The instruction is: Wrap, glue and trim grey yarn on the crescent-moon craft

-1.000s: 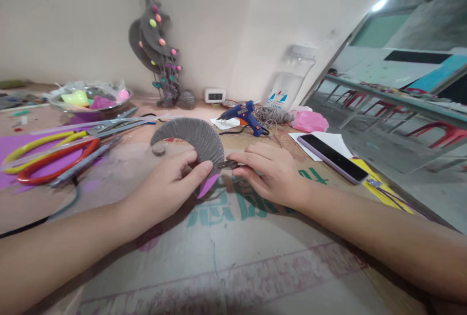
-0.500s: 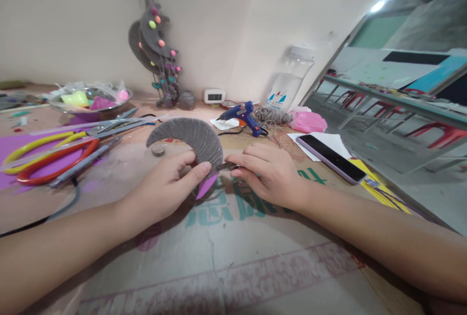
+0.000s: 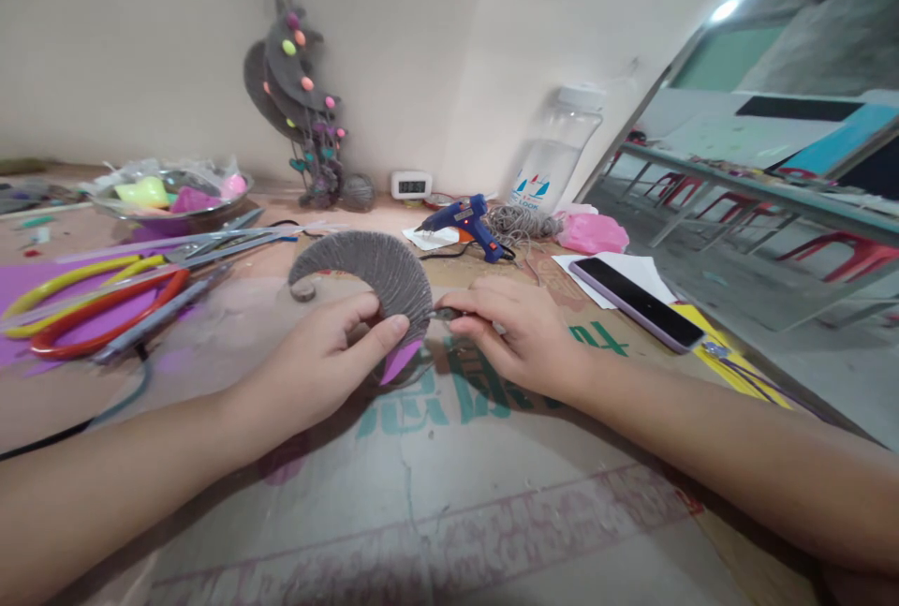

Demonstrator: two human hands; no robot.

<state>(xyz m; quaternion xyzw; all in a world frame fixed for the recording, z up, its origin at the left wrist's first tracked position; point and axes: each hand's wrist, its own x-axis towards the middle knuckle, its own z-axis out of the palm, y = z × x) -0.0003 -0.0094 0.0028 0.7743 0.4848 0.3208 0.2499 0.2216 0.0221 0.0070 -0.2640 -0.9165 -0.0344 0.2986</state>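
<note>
A crescent moon shape [image 3: 379, 264], wrapped closely in grey yarn, is pinched near its lower end by my left hand [image 3: 344, 339], thumb in front. Its lower tip [image 3: 400, 362] is unwrapped and shows purple. Just to the right, my right hand [image 3: 523, 330] has thumb and index finger closed on a small dark grey bit of yarn [image 3: 447, 313] beside the crescent's edge. Most of that yarn is hidden by the fingers. Near the crescent's upper left point, a small grey round piece [image 3: 303, 290] lies on the table.
Scissors [image 3: 105, 316] with yellow and red handles lie left, below a bowl [image 3: 175, 211] of colourful pieces. A blue glue gun [image 3: 467, 224], loose grey yarn [image 3: 523, 224] and a water bottle [image 3: 554, 152] stand behind. A phone [image 3: 636, 303] is at right. A decorated crescent [image 3: 302, 72] leans on the wall.
The crescent has shifted slightly right and tilted a little in my left hand. My right fingers still pinch the yarn, which now shows as a shorter, thicker bit.
</note>
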